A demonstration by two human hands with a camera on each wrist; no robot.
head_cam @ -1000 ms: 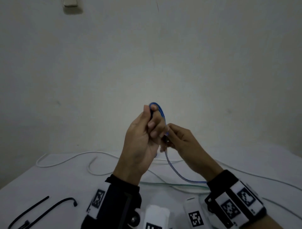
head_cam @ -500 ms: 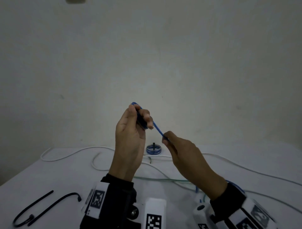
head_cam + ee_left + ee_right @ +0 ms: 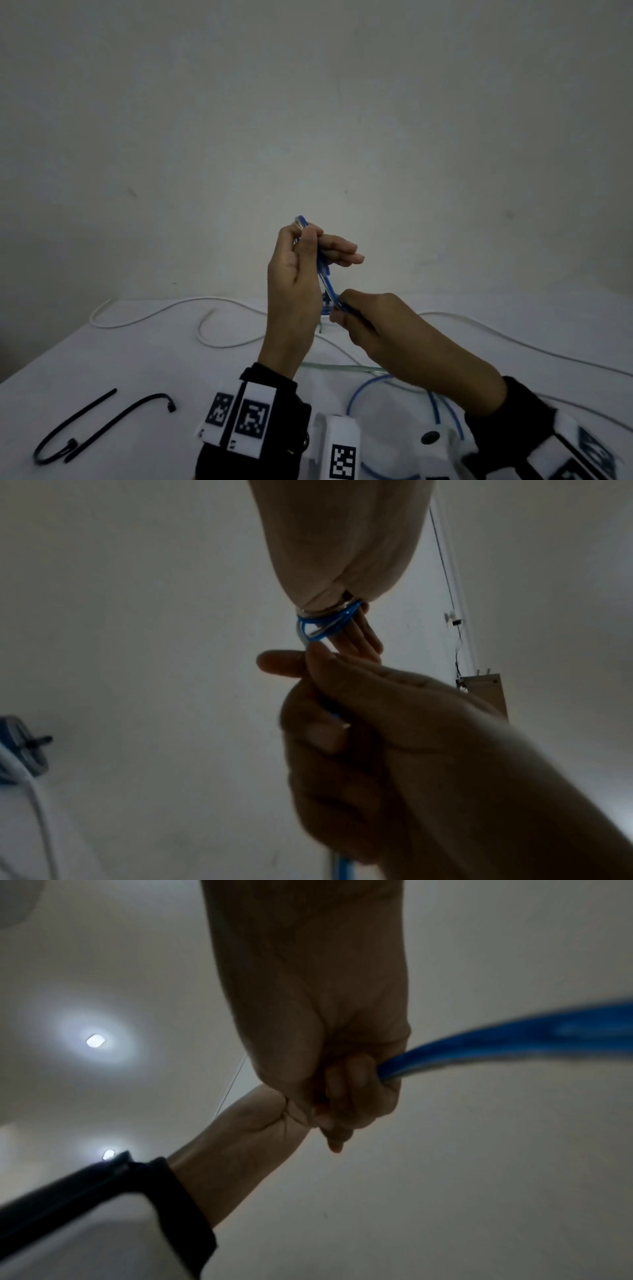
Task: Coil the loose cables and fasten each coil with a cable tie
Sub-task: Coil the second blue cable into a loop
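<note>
In the head view my raised left hand (image 3: 318, 246) pinches several small loops of the blue cable (image 3: 323, 274) between thumb and outstretched fingers. The left wrist view shows those blue cable loops (image 3: 325, 620) bunched under the thumb. Just below and to the right, my right hand (image 3: 340, 308) grips the same cable in curled fingers, and the cable's slack (image 3: 356, 397) trails onto the table. From the right wrist, the blue cable (image 3: 514, 1039) leaves my fist (image 3: 342, 1091) to the right. Two black cable ties (image 3: 102, 425) lie at the near left.
A long white cable (image 3: 154, 315) snakes across the back of the white table (image 3: 137, 370) and runs off to the right. A small blue coil (image 3: 20, 748) with a black tie stands behind my hands, mostly hidden in the head view. A clear greenish cable (image 3: 342, 368) crosses the middle.
The hands touched a second ago, then parted with the cable pulled straight between them. Now the cable bends in a short curve from the left hand down to the right, and the left fingers are stretched out.
</note>
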